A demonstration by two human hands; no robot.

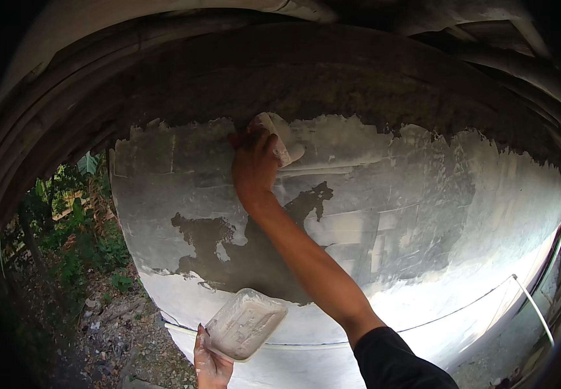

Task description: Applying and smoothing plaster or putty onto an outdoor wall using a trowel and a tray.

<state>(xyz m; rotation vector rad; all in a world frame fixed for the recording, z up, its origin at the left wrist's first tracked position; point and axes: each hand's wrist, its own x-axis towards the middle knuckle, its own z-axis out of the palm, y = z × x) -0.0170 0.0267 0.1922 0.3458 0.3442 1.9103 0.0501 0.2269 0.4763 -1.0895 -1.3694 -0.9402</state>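
Observation:
My right hand (254, 167) is raised to the upper part of a wall, its fingers closed around a flat, pale scraper (282, 146) smeared with putty. The scraper is against the wall surface near the upper edge of the white coat, beside a small thick blob of putty (298, 152). Low in the view, my left hand (212, 364) grips the side of a shallow rectangular tray (278, 319) coated inside with whitish putty. Smears of white also cover the left fingers. The tray is held tilted in front of the wall.
The wall (423, 194) is thinly coated in white, with a bare grey patch (267, 256) in the middle and a dark, rough band (332, 71) above. Roof poles (501, 61) hang overhead. Plants (79, 240) and stony ground (115, 343) lie left; a thin white pipe (534, 310) stands right.

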